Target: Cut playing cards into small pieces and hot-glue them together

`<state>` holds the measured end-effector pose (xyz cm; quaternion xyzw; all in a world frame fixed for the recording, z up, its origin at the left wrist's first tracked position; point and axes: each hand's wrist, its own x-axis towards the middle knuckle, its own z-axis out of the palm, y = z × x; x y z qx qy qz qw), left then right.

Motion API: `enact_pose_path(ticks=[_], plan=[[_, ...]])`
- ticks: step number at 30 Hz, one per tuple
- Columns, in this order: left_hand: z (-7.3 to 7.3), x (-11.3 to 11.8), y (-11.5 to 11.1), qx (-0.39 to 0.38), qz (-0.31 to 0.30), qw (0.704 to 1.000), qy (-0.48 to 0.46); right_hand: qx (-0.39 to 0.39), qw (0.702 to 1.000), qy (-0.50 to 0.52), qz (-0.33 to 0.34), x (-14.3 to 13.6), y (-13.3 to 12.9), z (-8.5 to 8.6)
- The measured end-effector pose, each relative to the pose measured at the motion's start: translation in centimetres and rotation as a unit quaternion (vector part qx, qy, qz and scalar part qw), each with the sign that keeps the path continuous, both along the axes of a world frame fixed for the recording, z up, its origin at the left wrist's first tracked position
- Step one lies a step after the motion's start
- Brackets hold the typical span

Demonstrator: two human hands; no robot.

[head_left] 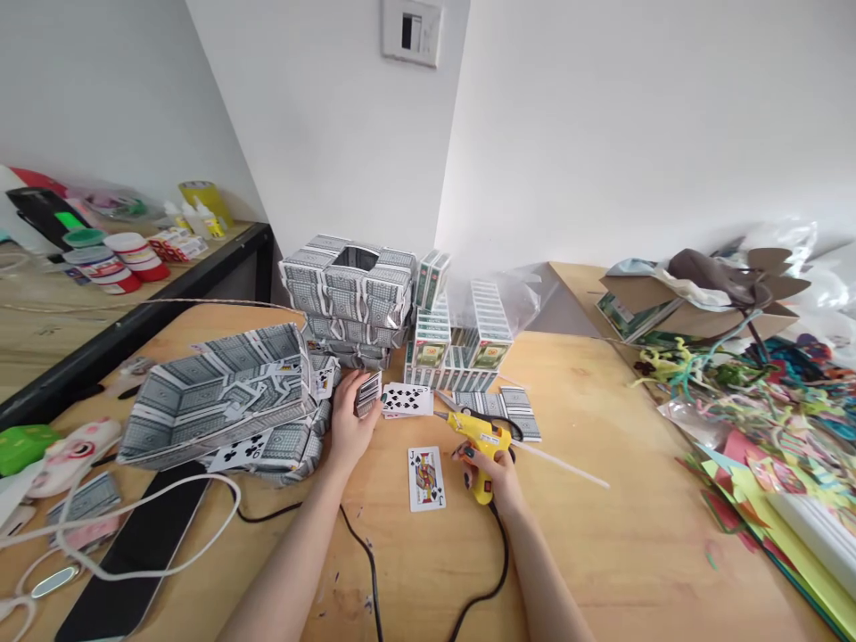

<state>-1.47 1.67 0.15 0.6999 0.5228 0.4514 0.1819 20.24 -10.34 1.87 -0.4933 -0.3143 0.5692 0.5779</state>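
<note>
My left hand (353, 419) is closed round a small stack of cards (368, 394), beside a ten of spades (407, 399) lying on the table. In my right hand (491, 473) is a yellow glue gun (480, 435), its nozzle pointing left and a glue stick (565, 465) behind it. A jack of spades (426, 479) lies face up between my hands. Scissors (468, 410) and patterned card pieces (520, 413) are just beyond the glue gun. Left of my left hand stands an open box made of cards (218, 392), with loose cards inside.
Stacked card-covered boxes (354, 294) and packs of cards (455, 343) stand at the back. A phone (137, 553) and white cable (153, 571) lie at left. Paper and craft scraps (769, 428) cover the right side. Black cords cross the front.
</note>
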Motion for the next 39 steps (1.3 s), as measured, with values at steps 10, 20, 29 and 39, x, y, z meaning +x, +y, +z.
enact_pose_path(ticks=[10,20,29,39], plan=[[1.2,0.6,0.2,0.069,0.048,0.994,0.069,-0.002,1.000,-0.005,-0.021,0.6,0.3,-0.9],[5.2,1.6,3.2,-0.023,0.029,0.945,0.326,0.012,0.999,0.033,-0.019,0.8,0.3,-1.1],[6.2,1.5,4.0,-0.022,0.020,0.933,0.359,0.030,0.998,0.057,-0.029,0.9,0.2,-0.8],[6.6,1.2,3.1,0.049,0.003,0.965,0.259,0.039,0.996,0.073,-0.031,1.3,0.2,-1.3]])
